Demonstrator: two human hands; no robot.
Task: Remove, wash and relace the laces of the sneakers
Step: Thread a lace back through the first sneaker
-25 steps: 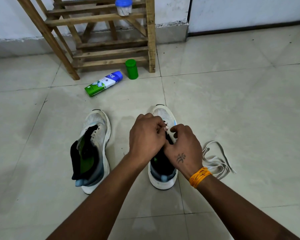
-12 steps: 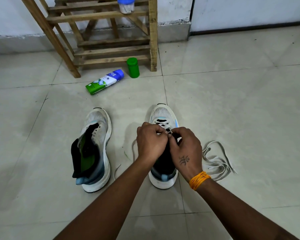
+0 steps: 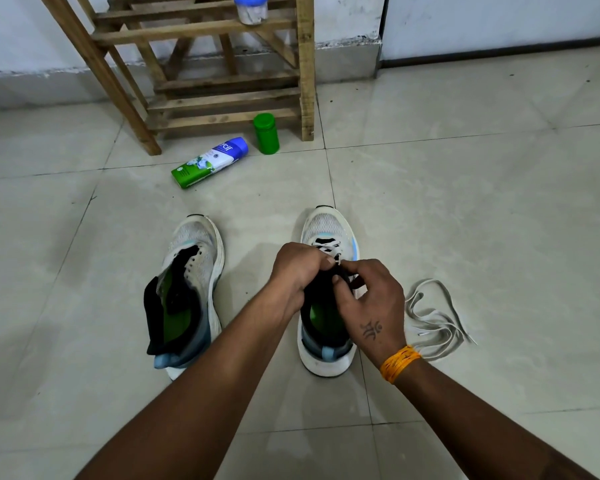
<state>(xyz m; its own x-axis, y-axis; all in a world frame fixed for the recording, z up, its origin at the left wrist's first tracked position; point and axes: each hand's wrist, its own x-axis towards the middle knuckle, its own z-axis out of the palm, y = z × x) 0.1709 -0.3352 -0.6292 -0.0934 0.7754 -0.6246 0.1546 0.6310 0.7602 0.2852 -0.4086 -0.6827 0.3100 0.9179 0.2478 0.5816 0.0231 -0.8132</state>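
Head view looks down on two white sneakers side by side on the tiled floor: the left sneaker has no lace, while the right sneaker carries lace crossings near its toe. Both grips meet over its tongue, the left hand and right hand each pinching the lace. A loose lace lies heaped just right of that shoe.
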